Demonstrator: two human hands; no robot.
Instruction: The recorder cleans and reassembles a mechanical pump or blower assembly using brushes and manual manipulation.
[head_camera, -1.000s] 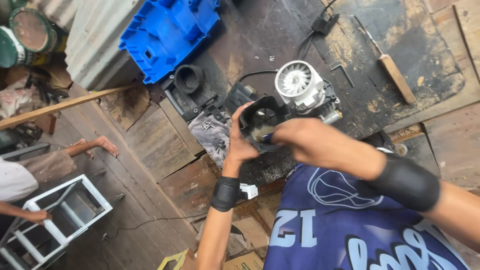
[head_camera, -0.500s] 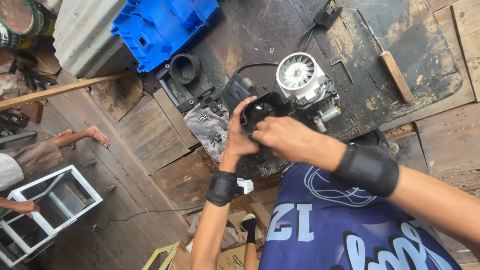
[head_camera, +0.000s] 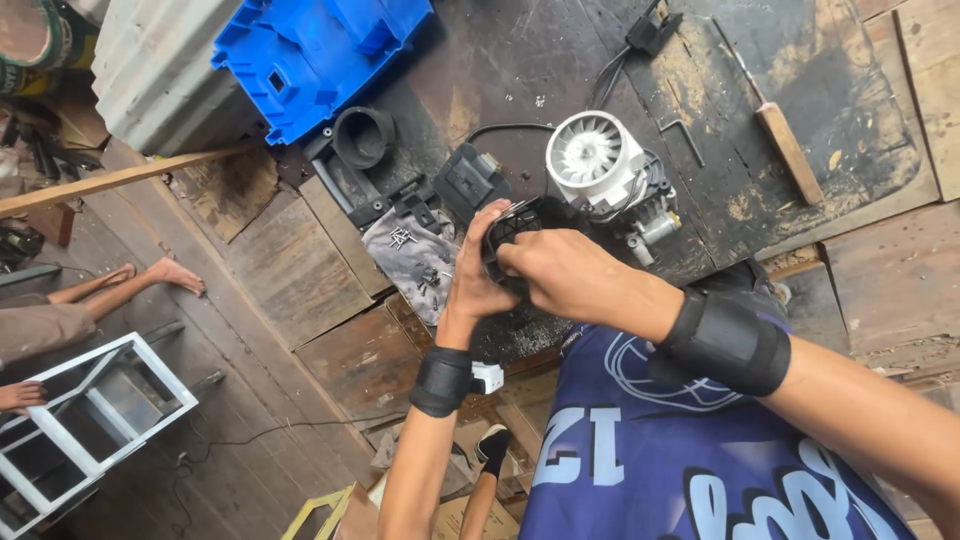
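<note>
My left hand (head_camera: 478, 282) and my right hand (head_camera: 562, 272) are both closed around a round black plastic cover (head_camera: 515, 222) with vent slots, held just above a dark, stained wooden bench (head_camera: 560, 60). Both wrists wear black bands. Right behind the cover lies an electric motor with a white fan wheel (head_camera: 592, 158) and metal parts. A small black switch box (head_camera: 468, 180) with a cable sits to the left of my left thumb. Small dark screws lie on a grey cloth (head_camera: 412, 255) under my left hand.
A blue plastic housing (head_camera: 315, 50) lies at the bench's back left beside a black ring (head_camera: 362, 135). A wooden-handled tool (head_camera: 785, 140) and a hex key (head_camera: 685, 135) lie to the right. Another person's bare legs (head_camera: 110, 290) and a white metal frame (head_camera: 85, 420) are on the floor at left.
My two hands with the black cover have shifted slightly right and closer to the motor, and the view has tilted; the right hand now covers more of the cover.
</note>
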